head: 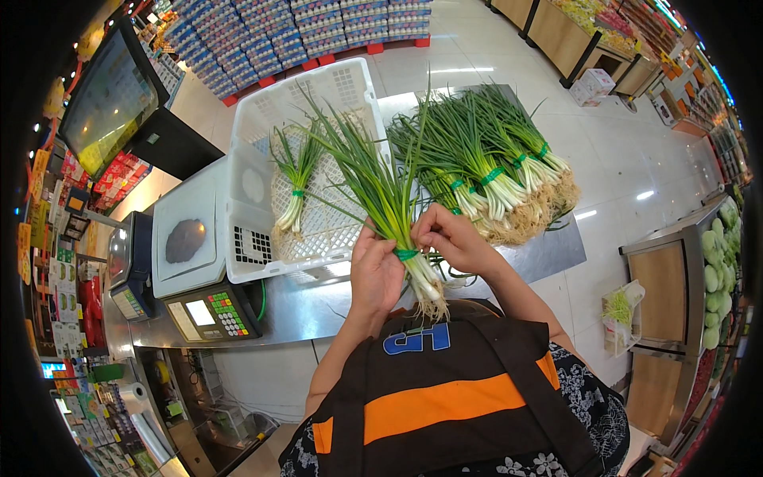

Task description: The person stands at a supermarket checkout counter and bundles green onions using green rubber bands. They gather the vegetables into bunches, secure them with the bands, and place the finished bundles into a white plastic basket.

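Just above the counter's front edge, a bunch of green onions (390, 206) is held with its roots toward me. My left hand (377, 271) grips its lower stalks from the left. A green tie (406, 254) circles the stalks there. On the bunch's right side my right hand (446, 235) has bent fingers against the stalks near the tie; what is between its fingertips is hidden. To the right lie several tied bunches of green onions (498, 179) with pale roots. A single tied bunch (293, 197) rests inside the white plastic crate (307, 262).
The stainless steel counter (298, 313) carries a weighing scale (208, 316) with a keypad, left of the crate. A dark monitor (110, 101) stands behind it. Stacked packaged goods (298, 30) are beyond the crate. A vegetable stand (661, 340) is at the right.
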The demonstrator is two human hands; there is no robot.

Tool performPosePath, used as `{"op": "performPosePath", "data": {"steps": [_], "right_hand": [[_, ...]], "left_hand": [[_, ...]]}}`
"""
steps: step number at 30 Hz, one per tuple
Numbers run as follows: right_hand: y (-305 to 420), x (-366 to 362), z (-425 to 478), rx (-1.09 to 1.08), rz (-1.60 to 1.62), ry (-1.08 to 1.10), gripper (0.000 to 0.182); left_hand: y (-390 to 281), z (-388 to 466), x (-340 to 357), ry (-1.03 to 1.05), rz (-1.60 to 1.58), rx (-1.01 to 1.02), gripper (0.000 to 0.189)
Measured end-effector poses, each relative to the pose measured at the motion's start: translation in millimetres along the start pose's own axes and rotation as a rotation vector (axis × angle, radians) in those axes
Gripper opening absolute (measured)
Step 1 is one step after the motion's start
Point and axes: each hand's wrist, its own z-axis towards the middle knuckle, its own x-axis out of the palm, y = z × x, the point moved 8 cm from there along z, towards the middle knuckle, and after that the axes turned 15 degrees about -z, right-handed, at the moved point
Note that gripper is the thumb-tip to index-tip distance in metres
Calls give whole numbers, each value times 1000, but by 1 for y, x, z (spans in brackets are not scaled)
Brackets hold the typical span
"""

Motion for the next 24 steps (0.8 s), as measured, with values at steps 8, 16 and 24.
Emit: {"op": "performPosePath", "data": {"steps": [8, 16, 24], "right_hand": [[-23, -1, 6, 130, 415, -130, 7], [38, -5, 4, -201, -505, -190, 19], [48, 14, 0, -467, -805, -227, 14]], "left_hand": [[-18, 5, -10, -40, 71, 163, 43], [-19, 1, -5, -6, 121, 201, 46], [-13, 0, -6, 34, 178, 220, 46]]}}
